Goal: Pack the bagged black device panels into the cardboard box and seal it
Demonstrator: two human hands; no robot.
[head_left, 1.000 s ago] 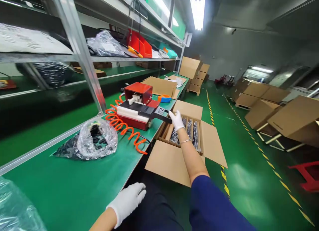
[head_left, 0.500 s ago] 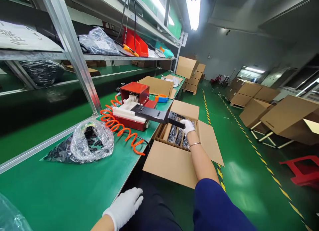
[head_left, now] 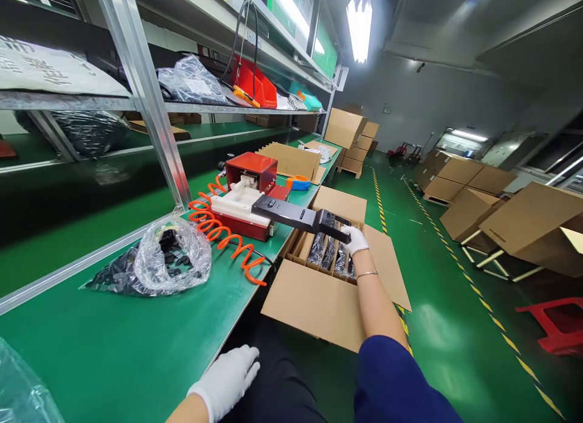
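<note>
My right hand (head_left: pixel 356 239), in a white glove, grips the forked end of a long black plastic housing (head_left: pixel 291 215). Its far end overlaps the white block (head_left: pixel 237 203) on the front of a red bench machine (head_left: pixel 250 168). Below the gripped end stands an open carton (head_left: pixel 314 295), where several plastic-wrapped dark parts (head_left: pixel 339 259) sit between cardboard dividers. My left hand (head_left: pixel 228 377), also gloved, rests palm down by the near bench edge, fingers extended and holding nothing.
An orange coiled hose (head_left: pixel 223 234) lies before the machine. An open clear bag of small black pieces (head_left: pixel 170 265) is on the green bench (head_left: pixel 136 344). Behind the machine are a blue-and-orange tape dispenser (head_left: pixel 298 182) and cardboard dividers (head_left: pixel 289 160). A red stool (head_left: pixel 553 326) stands far right.
My right hand has moved slightly right, sliding the black housing a little outward from the white block. The left hand stays in place. The camera view has shifted a little.
</note>
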